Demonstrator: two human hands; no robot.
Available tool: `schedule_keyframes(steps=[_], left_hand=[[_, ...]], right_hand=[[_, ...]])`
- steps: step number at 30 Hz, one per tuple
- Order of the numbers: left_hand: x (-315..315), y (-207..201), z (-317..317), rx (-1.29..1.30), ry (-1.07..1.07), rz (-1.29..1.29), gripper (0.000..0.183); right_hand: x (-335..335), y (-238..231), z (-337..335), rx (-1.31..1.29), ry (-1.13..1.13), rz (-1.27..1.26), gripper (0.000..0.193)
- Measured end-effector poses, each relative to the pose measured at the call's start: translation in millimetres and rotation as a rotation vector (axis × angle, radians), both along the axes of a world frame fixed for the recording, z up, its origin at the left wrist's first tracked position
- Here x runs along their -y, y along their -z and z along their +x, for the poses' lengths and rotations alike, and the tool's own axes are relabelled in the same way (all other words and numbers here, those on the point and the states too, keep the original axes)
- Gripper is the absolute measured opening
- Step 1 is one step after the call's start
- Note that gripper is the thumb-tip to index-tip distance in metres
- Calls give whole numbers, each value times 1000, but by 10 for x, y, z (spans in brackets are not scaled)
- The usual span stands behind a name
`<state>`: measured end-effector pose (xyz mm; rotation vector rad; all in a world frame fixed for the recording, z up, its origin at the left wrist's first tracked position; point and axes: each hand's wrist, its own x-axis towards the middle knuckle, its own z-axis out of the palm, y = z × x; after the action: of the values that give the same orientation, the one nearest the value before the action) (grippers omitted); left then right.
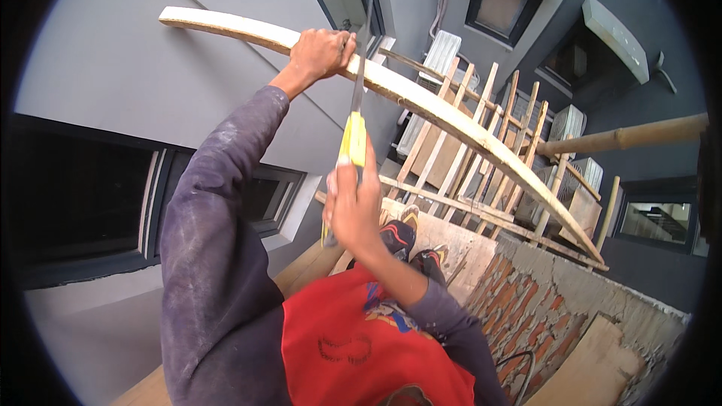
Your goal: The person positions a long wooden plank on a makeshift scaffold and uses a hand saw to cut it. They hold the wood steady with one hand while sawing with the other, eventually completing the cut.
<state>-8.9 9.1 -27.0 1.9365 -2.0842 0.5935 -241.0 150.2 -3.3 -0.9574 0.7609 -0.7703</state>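
Note:
My left hand [322,54] is closed over a long pale wooden plank [444,114], which runs across the view from upper left to lower right. In my right hand [353,207] is a handsaw [355,135] with a yellow handle, the fingers wrapped round the grip. The saw's thin dark blade points away from me and crosses the plank just right of my left hand. Whether the teeth have bitten into the wood cannot be made out. Part of the handle is hidden behind my right hand.
Below on the right stands a lattice of wooden battens [481,143], with air-conditioner units [568,122] around it. A bamboo pole [639,134] juts in from the right. My shoes [429,259] are on a board near a rough brick wall [526,308]. A grey wall [98,53] rises at left.

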Motion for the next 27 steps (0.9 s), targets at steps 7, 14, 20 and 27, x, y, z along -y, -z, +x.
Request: schedule_keyframes(steps=[7,14,20,27], left_hand=[[37,-42,-30,-43,-56,19,35],[-86,94,-76,-107,9,-363,19],[-490,817,-926,-239,220,-344,12],[-1258,1833,-2313,-590,429,1303,29]], right_hand=[[206,20,7,68,-35,71,61],[370,557,-874,-172,116,-658,74],[94,1302,-2644,-667,155,-664,70],[-819,1312,-3594,-1007,149,-798,69]])
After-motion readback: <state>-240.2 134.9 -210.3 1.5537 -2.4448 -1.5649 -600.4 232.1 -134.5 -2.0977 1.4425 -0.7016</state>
